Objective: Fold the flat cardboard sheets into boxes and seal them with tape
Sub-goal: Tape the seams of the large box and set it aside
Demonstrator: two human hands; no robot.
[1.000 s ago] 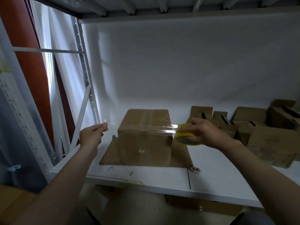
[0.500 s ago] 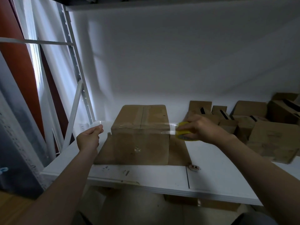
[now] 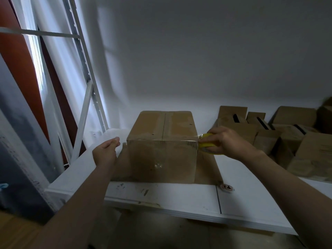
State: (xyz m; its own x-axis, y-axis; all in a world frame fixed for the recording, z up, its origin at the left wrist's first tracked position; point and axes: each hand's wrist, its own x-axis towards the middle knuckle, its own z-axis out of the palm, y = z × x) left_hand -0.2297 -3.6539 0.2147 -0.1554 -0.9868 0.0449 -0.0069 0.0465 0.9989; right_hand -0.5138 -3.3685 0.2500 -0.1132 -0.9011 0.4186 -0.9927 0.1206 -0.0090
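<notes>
The fingers of your right hand are wrapped round the yellow tape roll, holding it against the top right front corner of the cardboard box. Your hand covers most of the roll, and only a yellow sliver and a bit of glossy film show.

The fingers of your left hand are curled, with the thumb pressed to the forefinger in a pinch, just beside the box's top left front corner. The clear tape strip runs from the roll along the top front edge of the box. It is hard to see, and near your left fingers it fades to a pale sheen, so the end they pinch is barely visible.

The box stands closed and upright. Its top flaps meet at a centre seam, and there is a small shiny spot on the front face. It sits on a flat cardboard sheet that shows on both sides of it. The sheet lies on the white worktop, near the front edge.

A small label lies by the sheet's right front corner, and its marks are too small to read. More cardboard boxes are piled at the back right in dim light, cut off by the frame's edge. A metal rack upright rises on the left.
</notes>
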